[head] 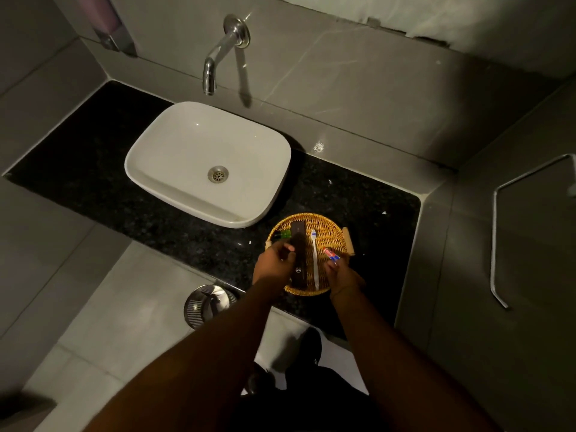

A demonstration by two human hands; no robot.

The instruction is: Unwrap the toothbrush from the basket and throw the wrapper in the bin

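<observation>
A round wicker basket (330,224) sits on the black counter near its front edge. In it lie a long dark brown wrapper sleeve (300,244), a bare white toothbrush (315,260) with its head pointing away from me, and a small red and blue toothpaste tube (331,254). My left hand (274,260) grips the left edge of the dark sleeve, hiding part of it. My right hand (343,274) is at the basket's front right, fingertips pinching the tube's near end. A shiny metal mesh bin (207,300) stands on the floor below the counter, left of my arms.
A white basin (174,182) stands on the counter to the left, under a chrome wall tap (212,70). A small green bottle (284,234) lies at the basket's left rim and a tan item (348,241) at its right. A metal rail (495,244) runs along the right wall.
</observation>
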